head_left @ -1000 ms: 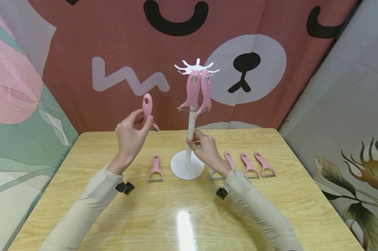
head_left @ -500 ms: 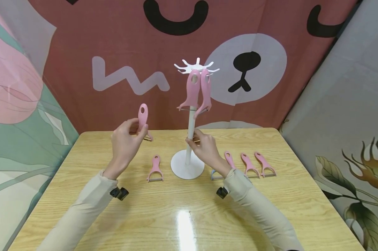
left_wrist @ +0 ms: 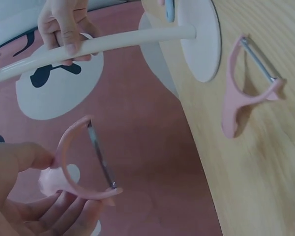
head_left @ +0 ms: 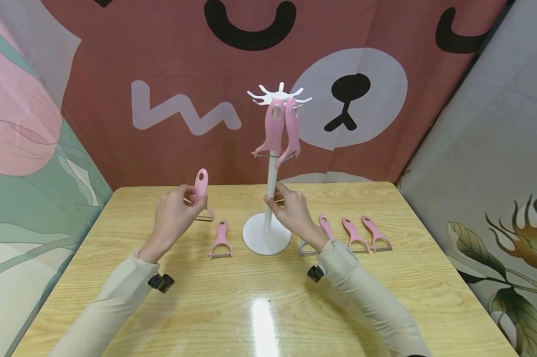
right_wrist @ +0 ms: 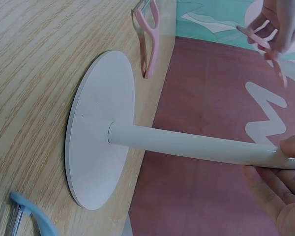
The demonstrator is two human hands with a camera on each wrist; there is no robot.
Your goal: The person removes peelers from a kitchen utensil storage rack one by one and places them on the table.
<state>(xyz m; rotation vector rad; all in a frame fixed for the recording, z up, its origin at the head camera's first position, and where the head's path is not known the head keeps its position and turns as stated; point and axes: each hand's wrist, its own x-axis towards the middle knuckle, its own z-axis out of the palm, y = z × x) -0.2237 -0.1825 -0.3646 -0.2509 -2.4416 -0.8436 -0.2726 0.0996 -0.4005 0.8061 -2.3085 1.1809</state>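
Note:
My left hand [head_left: 172, 212] pinches a pink peeler [head_left: 201, 182] by its handle, hole end up and blade end down, left of the stand. In the left wrist view the blade [left_wrist: 101, 155] of this peeler shows beyond the fingers. My right hand [head_left: 292, 210] grips the white pole [right_wrist: 196, 144] of the stand, thumb on one side and fingers on the other. Two pink peelers hang at the front of the stand's white hook ring [head_left: 279, 97]. On the table just right of the left hand lies another pink peeler [head_left: 221, 240].
The stand's round white base [head_left: 256, 238] rests on the wooden table [head_left: 215, 307]. To its right lie a pink peeler with a blue head [head_left: 325, 227], partly behind the right wrist, and two pink peelers [head_left: 351, 232]. A patterned cloth [head_left: 170, 54] hangs behind the table's far edge.
My left hand has come down and slightly left with the pink peeler, from well above the table's far edge to lower beside the stand. The right hand has stayed on the pole.

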